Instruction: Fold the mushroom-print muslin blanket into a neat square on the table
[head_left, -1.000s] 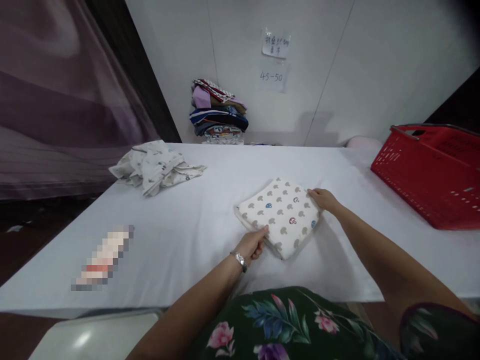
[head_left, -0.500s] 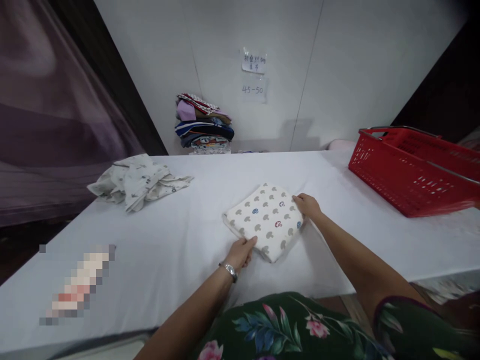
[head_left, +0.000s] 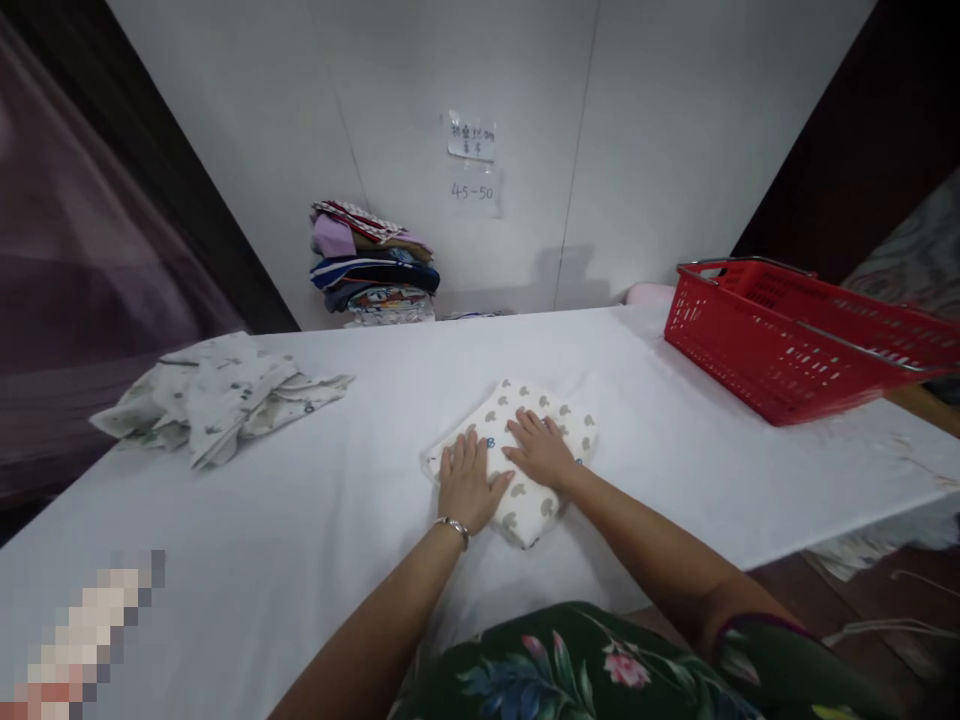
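Observation:
A folded cream cloth with a mushroom print (head_left: pixel 525 515) lies on the white table (head_left: pixel 360 520) in front of me. My left hand (head_left: pixel 466 487) rests flat on its left part, fingers spread, a silver bracelet at the wrist. Beside it my right hand (head_left: pixel 538 448) lies palm down on the middle of the cloth, fingers pointing away from me. Neither hand grips anything.
A crumpled white printed garment (head_left: pixel 217 395) lies at the table's left. A stack of folded clothes (head_left: pixel 371 265) stands against the back wall under paper notes. A red plastic basket (head_left: pixel 795 335) sits at the right. A blurred patch (head_left: pixel 75 640) is at the near left.
Both hands left the cloth's edges and now lie flat on top of it, side by side. The view has swung to the right.

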